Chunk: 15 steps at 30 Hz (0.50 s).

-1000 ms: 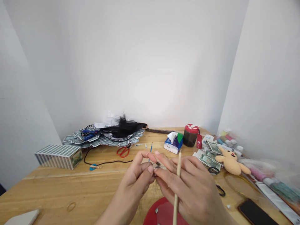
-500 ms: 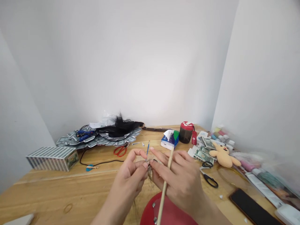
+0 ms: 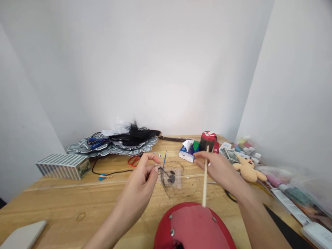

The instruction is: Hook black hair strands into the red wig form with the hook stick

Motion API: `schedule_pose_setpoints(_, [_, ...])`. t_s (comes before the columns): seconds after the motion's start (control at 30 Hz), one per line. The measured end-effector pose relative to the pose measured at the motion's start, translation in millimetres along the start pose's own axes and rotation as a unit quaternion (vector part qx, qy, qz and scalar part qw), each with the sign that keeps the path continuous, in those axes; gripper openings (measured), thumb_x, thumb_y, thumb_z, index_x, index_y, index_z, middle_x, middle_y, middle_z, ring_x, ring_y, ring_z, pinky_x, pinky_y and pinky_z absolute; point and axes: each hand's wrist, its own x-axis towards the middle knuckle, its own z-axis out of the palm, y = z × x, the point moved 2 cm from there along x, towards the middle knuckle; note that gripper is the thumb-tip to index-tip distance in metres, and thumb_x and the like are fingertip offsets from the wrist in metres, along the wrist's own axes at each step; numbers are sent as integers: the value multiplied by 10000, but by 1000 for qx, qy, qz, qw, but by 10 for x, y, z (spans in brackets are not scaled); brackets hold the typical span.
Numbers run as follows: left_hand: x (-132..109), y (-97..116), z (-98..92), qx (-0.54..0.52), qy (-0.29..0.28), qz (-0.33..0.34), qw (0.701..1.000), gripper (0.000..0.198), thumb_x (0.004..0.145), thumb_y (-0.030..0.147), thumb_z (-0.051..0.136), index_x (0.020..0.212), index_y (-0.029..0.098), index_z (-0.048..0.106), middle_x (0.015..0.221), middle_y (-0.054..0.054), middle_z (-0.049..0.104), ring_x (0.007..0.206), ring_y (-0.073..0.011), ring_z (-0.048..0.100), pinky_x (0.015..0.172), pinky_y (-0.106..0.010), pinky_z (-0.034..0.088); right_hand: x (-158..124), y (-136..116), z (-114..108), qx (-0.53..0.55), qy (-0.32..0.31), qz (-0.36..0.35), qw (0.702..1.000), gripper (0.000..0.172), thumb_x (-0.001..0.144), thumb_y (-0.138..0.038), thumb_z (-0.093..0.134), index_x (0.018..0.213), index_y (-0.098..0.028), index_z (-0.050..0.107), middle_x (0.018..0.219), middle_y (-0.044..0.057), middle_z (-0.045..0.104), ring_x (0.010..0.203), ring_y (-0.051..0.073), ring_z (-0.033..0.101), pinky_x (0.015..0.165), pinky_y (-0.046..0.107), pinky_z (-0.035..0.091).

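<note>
My left hand (image 3: 145, 178) is over the middle of the table, thumb and index finger pinched on thin dark strands (image 3: 164, 174) that trail to the right. My right hand (image 3: 216, 167) is to the right, near the tissue pack (image 3: 187, 154), with a pale wooden stick (image 3: 205, 180) held between its fingers and pointing down. Between the hands, a clear sheet with dark pieces (image 3: 171, 178) lies on the table, a blue pencil-like stick (image 3: 164, 160) behind it. A red rounded object with metal studs (image 3: 192, 224) sits at the near edge.
At the back left are fanned printed sheets (image 3: 103, 150) with black hair (image 3: 135, 136). A striped box (image 3: 62, 166) stands left. Right are a red-lidded jar (image 3: 208, 138), a plush toy (image 3: 249, 168), partly hidden scissors (image 3: 229, 196) and bagged tubes (image 3: 282, 183).
My right hand has moved right, away from my left hand, carrying the wooden stick. The clear sheet and more of the red object are now uncovered. The view has shifted slightly.
</note>
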Motion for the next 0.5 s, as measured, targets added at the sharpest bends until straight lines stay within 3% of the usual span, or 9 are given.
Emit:
schedule_pose_setpoints(0.07, [15, -34, 3, 29, -23, 4, 999, 80, 951, 307, 406, 1003, 248, 421, 597, 103, 307, 569, -138, 280, 552, -245, 228, -69, -92, -88, 32, 2, 18, 999, 334, 921, -368, 571, 1163, -193, 722, 1089, 128, 776, 870, 292, 736, 717, 381, 560])
schedule_pose_setpoints(0.1, [18, -45, 16, 32, -41, 1, 999, 78, 960, 297, 391, 1013, 249, 423, 603, 99, 324, 578, -143, 297, 564, -251, 238, -109, -186, -95, 59, -13, 19, 998, 398, 924, -437, 569, 1252, -239, 677, 1130, 96, 762, 825, 258, 728, 695, 358, 563])
schedule_pose_setpoints(0.13, [16, -49, 34, 30, -57, 1, 998, 80, 968, 291, 382, 1022, 249, 424, 609, 97, 340, 585, -146, 309, 574, -257, 246, -149, -295, -73, 116, -38, 28, 992, 482, 904, -480, 595, 1339, -272, 618, 1104, 79, 759, 737, 236, 702, 644, 349, 555])
schedule_pose_setpoints(0.23, [-9, -22, 86, 5, -85, 13, 996, 72, 979, 293, 387, 1020, 249, 427, 660, 80, 421, 631, -150, 369, 627, -266, 295, -220, -609, 126, 187, -145, 20, 971, 705, 825, -466, 724, 1467, -302, 482, 787, 6, 709, 631, 203, 597, 638, 335, 509])
schedule_pose_setpoints(0.27, [-22, -5, 94, -10, -94, 15, 995, 72, 981, 294, 388, 1025, 249, 424, 692, 70, 461, 662, -152, 401, 656, -270, 316, -220, -670, 202, 207, -172, 15, 963, 694, 828, -440, 734, 1462, -306, 485, 759, -11, 680, 635, 192, 577, 648, 321, 491])
schedule_pose_setpoints(0.33, [-44, 29, 87, -31, -108, 9, 994, 78, 987, 304, 386, 1040, 252, 409, 748, 55, 527, 698, -152, 429, 682, -270, 333, -188, -694, 319, 256, -225, 9, 940, 461, 865, -380, 709, 1310, -288, 631, 759, -20, 653, 655, 170, 562, 653, 288, 461])
schedule_pose_setpoints(0.4, [-55, 54, 49, -16, -105, -5, 994, 98, 991, 341, 397, 1045, 259, 393, 707, 72, 510, 648, -145, 384, 628, -254, 304, -136, -604, 349, 302, -267, 9, 915, 186, 891, -367, 676, 990, -225, 742, 734, -13, 647, 656, 156, 567, 628, 261, 446])
schedule_pose_setpoints(0.5, [-55, 83, -15, 54, -86, -6, 995, 146, 986, 404, 426, 1019, 261, 420, 611, 103, 340, 566, -141, 278, 535, -248, 223, -62, -359, 247, 335, -290, 11, 896, 299, 884, -455, 670, 767, -181, 692, 651, -8, 640, 629, 150, 590, 606, 248, 454])
